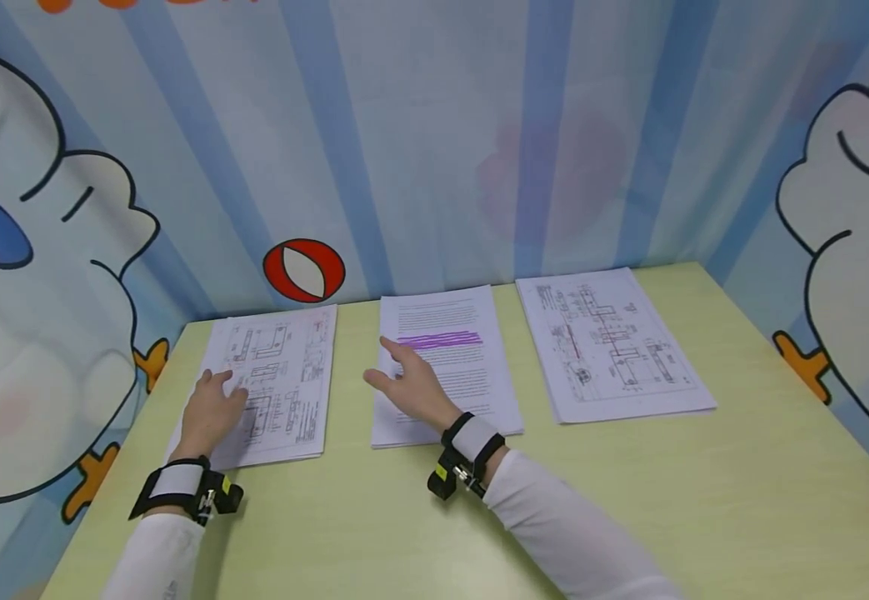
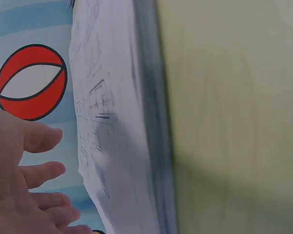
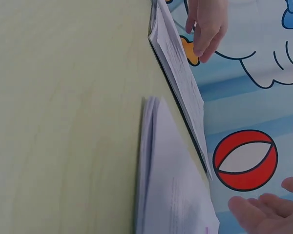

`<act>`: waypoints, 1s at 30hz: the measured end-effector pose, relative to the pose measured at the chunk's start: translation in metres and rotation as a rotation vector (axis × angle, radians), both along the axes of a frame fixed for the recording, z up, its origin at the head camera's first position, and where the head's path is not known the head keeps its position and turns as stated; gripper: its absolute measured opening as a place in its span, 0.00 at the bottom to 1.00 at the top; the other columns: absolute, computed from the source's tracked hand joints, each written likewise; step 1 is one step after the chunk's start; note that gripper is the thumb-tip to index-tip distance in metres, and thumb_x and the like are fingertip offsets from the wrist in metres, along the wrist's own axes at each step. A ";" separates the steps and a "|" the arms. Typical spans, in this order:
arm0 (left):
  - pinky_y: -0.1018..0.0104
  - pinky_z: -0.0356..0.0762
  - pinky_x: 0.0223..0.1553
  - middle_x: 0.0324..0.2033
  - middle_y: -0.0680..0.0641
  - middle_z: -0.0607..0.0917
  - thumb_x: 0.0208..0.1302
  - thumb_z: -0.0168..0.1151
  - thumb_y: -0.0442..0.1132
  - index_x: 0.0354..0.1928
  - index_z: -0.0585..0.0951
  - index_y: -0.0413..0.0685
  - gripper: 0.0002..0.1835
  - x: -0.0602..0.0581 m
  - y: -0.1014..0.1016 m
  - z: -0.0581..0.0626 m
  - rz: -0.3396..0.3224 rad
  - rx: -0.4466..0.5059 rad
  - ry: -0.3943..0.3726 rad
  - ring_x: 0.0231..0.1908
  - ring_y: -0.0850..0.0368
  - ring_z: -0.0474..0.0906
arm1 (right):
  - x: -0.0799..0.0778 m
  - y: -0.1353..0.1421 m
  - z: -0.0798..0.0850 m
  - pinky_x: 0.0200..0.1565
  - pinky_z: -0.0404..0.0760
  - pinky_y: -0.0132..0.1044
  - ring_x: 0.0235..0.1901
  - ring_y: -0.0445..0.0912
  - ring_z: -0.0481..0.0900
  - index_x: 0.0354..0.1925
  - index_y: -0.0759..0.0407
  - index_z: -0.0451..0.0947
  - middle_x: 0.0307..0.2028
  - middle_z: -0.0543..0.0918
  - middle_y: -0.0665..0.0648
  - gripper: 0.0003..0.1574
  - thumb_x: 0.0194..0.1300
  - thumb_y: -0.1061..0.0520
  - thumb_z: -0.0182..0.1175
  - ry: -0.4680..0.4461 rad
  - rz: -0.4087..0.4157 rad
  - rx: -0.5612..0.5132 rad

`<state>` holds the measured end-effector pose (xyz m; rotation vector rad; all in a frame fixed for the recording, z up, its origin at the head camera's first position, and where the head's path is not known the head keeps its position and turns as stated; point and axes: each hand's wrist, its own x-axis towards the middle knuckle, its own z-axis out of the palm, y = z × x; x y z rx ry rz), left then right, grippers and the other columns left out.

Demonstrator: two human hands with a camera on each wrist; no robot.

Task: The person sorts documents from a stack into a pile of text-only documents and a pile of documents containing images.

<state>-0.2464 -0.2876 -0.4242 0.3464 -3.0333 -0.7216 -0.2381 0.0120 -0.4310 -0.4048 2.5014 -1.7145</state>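
Note:
Above the left stack of paper [image 1: 302, 417], printed with technical drawings, hovers my left hand [image 1: 212, 412]. Its fingers [image 2: 44, 173] are loosely extended and hold nothing, apart from the sheets in the left wrist view. My right hand [image 1: 421, 387] is over the left part of the middle stack [image 1: 471, 400], a page of printed lines with a purple highlighted band across it. Thumb and fingers are spread, with nothing between them. In the right wrist view this hand [image 3: 271, 214] shows only partly, at the right edge.
A third stack of drawings [image 1: 621, 350], with some red lines, lies on the right of the pale yellow-green table [image 1: 374, 533]. Behind the table hangs a blue striped backdrop [image 1: 449, 150] with cartoon figures and a red ball. Both wrists wear strapped cameras [image 1: 443, 475].

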 end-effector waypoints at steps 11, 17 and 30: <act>0.33 0.43 0.66 0.66 0.19 0.48 0.65 0.45 0.39 0.66 0.55 0.23 0.32 0.000 -0.015 -0.015 -0.004 -0.013 -0.087 0.67 0.23 0.41 | 0.007 -0.028 -0.014 0.65 0.67 0.48 0.67 0.51 0.62 0.69 0.55 0.58 0.69 0.63 0.56 0.37 0.66 0.46 0.54 -0.156 0.096 -0.129; 0.32 0.44 0.65 0.67 0.20 0.48 0.67 0.45 0.40 0.67 0.53 0.25 0.33 0.003 -0.014 -0.018 -0.014 0.011 -0.120 0.66 0.23 0.42 | 0.010 -0.047 -0.015 0.67 0.64 0.48 0.68 0.52 0.60 0.70 0.53 0.56 0.70 0.60 0.55 0.39 0.66 0.45 0.53 -0.257 0.154 -0.184; 0.32 0.47 0.64 0.66 0.21 0.50 0.67 0.44 0.41 0.67 0.52 0.25 0.33 0.004 -0.008 -0.021 -0.023 0.012 -0.143 0.65 0.23 0.47 | 0.007 -0.072 -0.026 0.63 0.71 0.48 0.64 0.51 0.67 0.71 0.57 0.50 0.65 0.67 0.63 0.42 0.65 0.53 0.55 -0.516 0.148 -0.537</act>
